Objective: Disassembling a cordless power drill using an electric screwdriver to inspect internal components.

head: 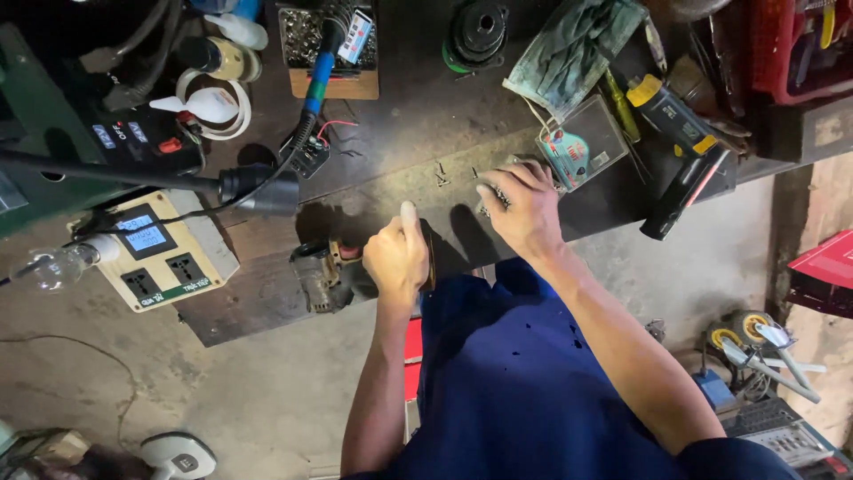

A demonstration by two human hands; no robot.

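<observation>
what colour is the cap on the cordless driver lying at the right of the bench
Yellow; the cordless driver itself is black, seen in the head view.
</observation>
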